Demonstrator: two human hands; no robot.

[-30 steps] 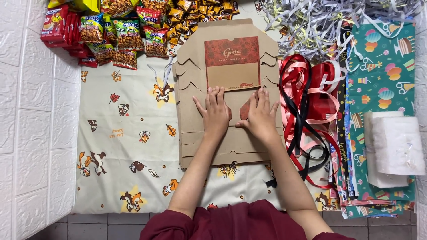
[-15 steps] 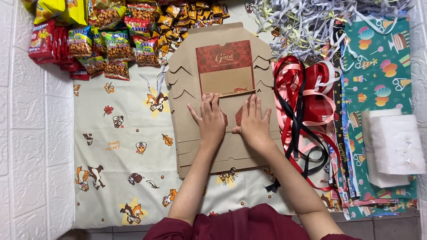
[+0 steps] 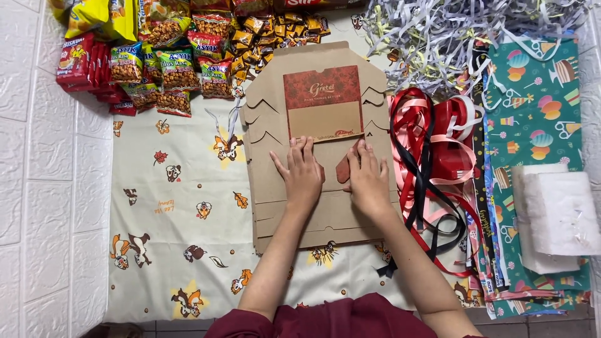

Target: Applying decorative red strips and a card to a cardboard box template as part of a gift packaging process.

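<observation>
Pressing flat on a stack of brown flattened cardboard boxes (image 3: 275, 181), mid-frame on a cartoon-print cloth (image 3: 175, 206). Left hand (image 3: 303, 175) and right hand (image 3: 368, 178) lie side by side, fingers open and spread, palms down, gripping nothing. Stack's long axis runs top to bottom of frame, away from the person. A red-and-tan card (image 3: 322, 103) sits just above the fingertips; both hands about equally near it. Snack packets (image 3: 156, 69) upper left; ribbons (image 3: 432, 144) right.
</observation>
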